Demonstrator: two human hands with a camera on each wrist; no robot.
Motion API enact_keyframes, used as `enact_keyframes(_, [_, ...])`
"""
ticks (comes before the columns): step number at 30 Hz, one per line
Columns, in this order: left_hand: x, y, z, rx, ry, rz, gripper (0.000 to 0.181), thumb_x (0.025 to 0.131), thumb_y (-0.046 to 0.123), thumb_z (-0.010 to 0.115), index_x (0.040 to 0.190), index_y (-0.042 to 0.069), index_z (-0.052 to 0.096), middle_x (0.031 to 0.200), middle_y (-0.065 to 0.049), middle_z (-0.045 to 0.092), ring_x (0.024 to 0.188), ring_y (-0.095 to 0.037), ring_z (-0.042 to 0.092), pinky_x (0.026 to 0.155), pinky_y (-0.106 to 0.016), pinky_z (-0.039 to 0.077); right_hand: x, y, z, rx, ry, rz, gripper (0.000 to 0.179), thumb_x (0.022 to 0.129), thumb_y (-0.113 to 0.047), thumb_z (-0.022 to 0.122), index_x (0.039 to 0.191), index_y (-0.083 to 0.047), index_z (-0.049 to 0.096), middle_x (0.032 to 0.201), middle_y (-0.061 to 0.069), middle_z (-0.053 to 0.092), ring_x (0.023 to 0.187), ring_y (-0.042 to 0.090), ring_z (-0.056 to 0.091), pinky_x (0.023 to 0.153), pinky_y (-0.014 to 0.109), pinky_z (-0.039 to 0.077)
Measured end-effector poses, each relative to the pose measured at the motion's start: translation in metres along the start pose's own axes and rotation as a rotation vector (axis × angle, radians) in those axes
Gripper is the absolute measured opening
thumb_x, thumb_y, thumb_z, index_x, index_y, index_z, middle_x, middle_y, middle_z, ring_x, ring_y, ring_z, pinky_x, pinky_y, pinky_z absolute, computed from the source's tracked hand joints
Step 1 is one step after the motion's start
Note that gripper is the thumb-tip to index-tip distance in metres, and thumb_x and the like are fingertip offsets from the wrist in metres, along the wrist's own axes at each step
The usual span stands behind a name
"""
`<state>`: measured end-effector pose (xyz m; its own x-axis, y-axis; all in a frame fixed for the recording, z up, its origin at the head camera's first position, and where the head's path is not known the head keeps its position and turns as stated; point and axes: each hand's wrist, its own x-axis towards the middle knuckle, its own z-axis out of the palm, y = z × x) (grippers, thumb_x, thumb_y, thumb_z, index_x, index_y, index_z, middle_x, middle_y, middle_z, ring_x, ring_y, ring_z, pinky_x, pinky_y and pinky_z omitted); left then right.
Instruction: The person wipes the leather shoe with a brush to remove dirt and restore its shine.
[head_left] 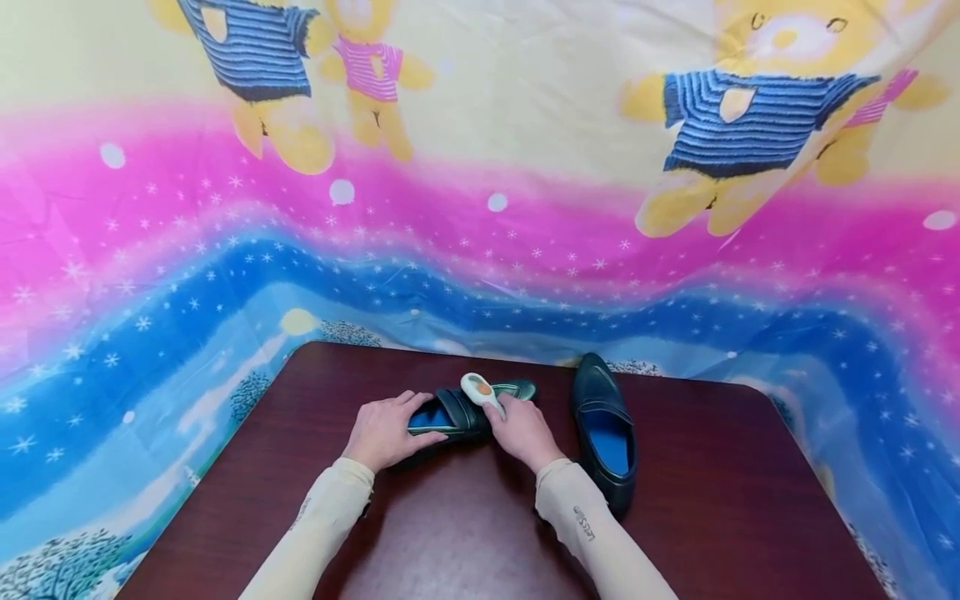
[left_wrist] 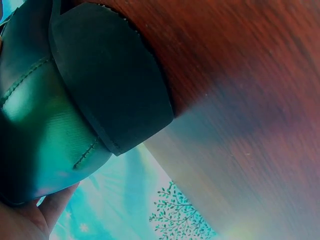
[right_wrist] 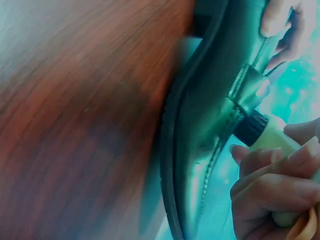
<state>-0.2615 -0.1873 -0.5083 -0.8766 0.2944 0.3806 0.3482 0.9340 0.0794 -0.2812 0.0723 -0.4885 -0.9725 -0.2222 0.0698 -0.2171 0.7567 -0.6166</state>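
Observation:
My left hand (head_left: pixel 385 431) grips the heel end of a dark loafer (head_left: pixel 467 417) with a blue insole, its thumb by the shoe's opening. The toe points right. In the left wrist view the shoe's heel block (left_wrist: pixel 112 80) fills much of the left side. My right hand (head_left: pixel 522 427) holds a small white-handled tool (head_left: pixel 474 385), probably a brush, with an orange patch in its rounded end. In the right wrist view its dark tip (right_wrist: pixel 250 129) touches the loafer's upper near the strap. Curled fingers partly hide the handle.
A matching loafer (head_left: pixel 604 433) stands to the right of my right hand, toe pointing away. Both shoes are on a dark reddish-brown table (head_left: pixel 697 492). Behind its far edge hangs a printed cloth (head_left: pixel 465 242) with bears and snowflakes.

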Motion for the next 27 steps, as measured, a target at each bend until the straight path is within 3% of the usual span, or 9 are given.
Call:
enact_keyframes(3, [0.002,0.000,0.000,0.005,0.000,-0.007,0.072,0.079,0.080,0.067,0.130,0.030,0.070,0.113,0.005,0.073,0.064,-0.016,0.061,0.058,-0.033,0.051,0.002,0.002,-0.001,-0.045,0.032,-0.003,0.038,0.105,-0.039,0.059,0.121,-0.007,0.072,0.104,0.011,0.075,0.084,0.025,0.067,0.080,0.044,0.055])
enact_keyframes(5, [0.002,0.000,0.000,0.009,-0.002,-0.015,0.071,0.079,0.080,0.068,0.130,0.030,0.070,0.113,0.006,0.073,0.060,-0.014,0.058,0.056,-0.031,0.049,0.003,0.007,-0.004,-0.095,0.060,0.012,0.041,0.104,-0.040,0.060,0.124,-0.006,0.071,0.108,0.014,0.075,0.086,0.028,0.069,0.080,0.048,0.057])
enact_keyframes(11, [0.003,0.001,-0.001,0.001,0.004,-0.002,0.070,0.081,0.079,0.068,0.131,0.029,0.070,0.111,0.006,0.073,0.055,-0.011,0.052,0.052,-0.029,0.044,0.003,0.025,-0.016,-0.324,0.261,0.081,0.036,0.101,-0.037,0.066,0.103,-0.001,0.070,0.083,0.019,0.072,0.066,0.036,0.065,0.062,0.051,0.055])
enact_keyframes(15, [0.002,0.001,-0.001,0.004,0.000,-0.008,0.070,0.081,0.080,0.067,0.131,0.030,0.069,0.111,0.007,0.072,0.055,-0.010,0.051,0.053,-0.028,0.044,0.002,0.031,-0.019,-0.356,0.320,0.093,0.037,0.101,-0.034,0.067,0.104,0.003,0.070,0.082,0.022,0.071,0.064,0.037,0.065,0.061,0.053,0.057])
enact_keyframes(21, [-0.001,-0.001,0.000,0.005,-0.009,-0.022,0.078,0.074,0.084,0.069,0.131,0.032,0.069,0.112,0.008,0.073,0.063,-0.012,0.060,0.057,-0.031,0.049,0.000,0.027,-0.017,-0.334,0.265,0.099,0.039,0.102,-0.035,0.065,0.110,0.004,0.067,0.086,0.022,0.072,0.065,0.036,0.066,0.064,0.052,0.057])
enact_keyframes(27, [-0.001,0.001,0.002,-0.020,-0.004,-0.032,0.079,0.071,0.085,0.071,0.130,0.033,0.069,0.114,0.007,0.073,0.075,-0.016,0.068,0.063,-0.035,0.054,-0.004,0.003,-0.013,-0.166,0.076,0.045,0.044,0.105,-0.032,0.060,0.138,-0.003,0.055,0.096,0.018,0.073,0.063,0.024,0.062,0.061,0.043,0.051])
